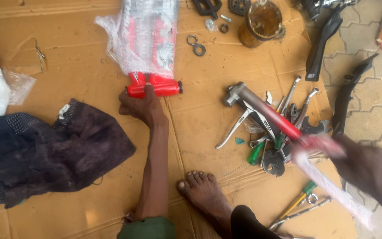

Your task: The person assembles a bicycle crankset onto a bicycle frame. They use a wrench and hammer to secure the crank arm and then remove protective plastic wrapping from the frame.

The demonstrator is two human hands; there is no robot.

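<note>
My left hand point(139, 105) grips the red end point(154, 86) of a bicycle frame part wrapped in clear plastic point(146, 33), lying on brown cardboard point(80, 71). My right hand point(368, 170), blurred at the right, holds a red-handled hammer point(266, 113) by its handle. The grey metal head of the hammer points left, above a pile of tools point(275, 137). A strip of clear wrap point(332, 188) hangs from the same hand.
Spanners, pliers and green-handled screwdrivers lie in the pile. A dark cloth point(49, 150) lies at left, a rusty tin point(261, 22), washers point(196, 45) and a pedal at top. My bare foot point(204, 192) rests on the cardboard. Black plastic parts point(323, 44) lie on paving at right.
</note>
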